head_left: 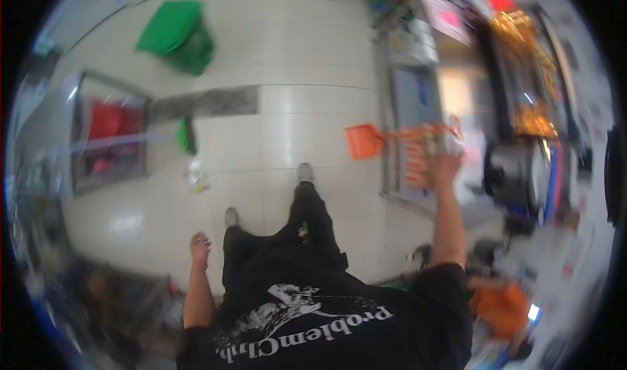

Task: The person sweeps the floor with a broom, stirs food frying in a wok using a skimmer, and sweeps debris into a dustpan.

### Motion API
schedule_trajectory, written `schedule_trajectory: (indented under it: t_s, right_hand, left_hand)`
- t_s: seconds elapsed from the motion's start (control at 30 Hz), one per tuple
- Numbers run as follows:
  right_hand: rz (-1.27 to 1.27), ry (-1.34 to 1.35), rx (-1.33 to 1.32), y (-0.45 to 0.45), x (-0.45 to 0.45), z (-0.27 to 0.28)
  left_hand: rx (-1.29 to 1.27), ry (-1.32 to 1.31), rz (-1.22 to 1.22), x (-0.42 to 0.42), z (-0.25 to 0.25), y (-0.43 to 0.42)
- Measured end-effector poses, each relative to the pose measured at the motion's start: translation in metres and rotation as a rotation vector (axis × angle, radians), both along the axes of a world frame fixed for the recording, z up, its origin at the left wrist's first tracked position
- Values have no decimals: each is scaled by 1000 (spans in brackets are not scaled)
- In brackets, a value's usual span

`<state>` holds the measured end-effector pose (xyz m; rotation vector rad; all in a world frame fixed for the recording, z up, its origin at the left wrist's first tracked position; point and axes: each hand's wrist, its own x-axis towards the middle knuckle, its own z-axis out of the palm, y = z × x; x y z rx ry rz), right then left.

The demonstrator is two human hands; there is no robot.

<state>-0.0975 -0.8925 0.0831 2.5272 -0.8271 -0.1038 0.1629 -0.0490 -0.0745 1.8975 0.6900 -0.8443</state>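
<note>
My right hand (448, 166) reaches forward on the right, at the end of the long handle of an orange dustpan (363, 141). Its fingers are blurred but look closed round that handle. The dustpan's scoop points left, above the tiled floor beside a table. Low at my left side hangs my left hand (200, 244), its fingers loosely curled and a little apart, with nothing visible in it. Ahead of that hand, a broom with green bristles (187, 135) has its pale handle running left. A small pile of white litter (196, 174) lies near the bristles.
A green bin (176, 33) stands ahead on the left. Red items show in a metal-framed rack (111, 125) at the left. To the right, the table holds shiny gold packaging (529, 76) and a dark, round-ended container (519, 177). An orange shape (499, 308) shows behind right.
</note>
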Motion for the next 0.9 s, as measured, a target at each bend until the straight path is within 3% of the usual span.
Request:
schedule_trajectory:
  t_s: [0.07, 0.1, 0.2, 0.27, 0.33, 0.53, 0.6, 0.7, 0.8, 0.9]
  right_hand:
    - [112, 181, -125, -78, 5, 16]
    - [97, 209, -77, -111, 6, 16]
    - [-269, 112, 199, -209, 10, -42]
    - [58, -156, 337, -250, -3, -90]
    - [-246, 54, 603, -217, 31, -63]
    - [-30, -178, 712, -52, 142, 18]
    - [-143, -346, 731, 24, 168, 35]
    - [-233, -500, 1054, 160, 218, 110]
    - [-238, -427, 1308, 206, 212, 91]
    - [-267, -296, 1528, 281, 214, 84]
  left_hand:
    - [158, 104, -91, -50, 14, -31]
    - [290, -95, -307, -83, -15, -22]
    - [352, -49, -164, -111, 40, -82]
    - [351, 8, -2, -119, 49, -97]
    - [321, -11, 48, -130, 51, -108]
    - [259, -80, 54, -112, 90, -164]
    - [137, -143, 81, -114, 68, -162]
    - [-13, -267, -67, -93, 81, -181]
    - [-153, -327, -314, -74, 85, -192]
    - [-383, -221, -362, -55, 114, -197]
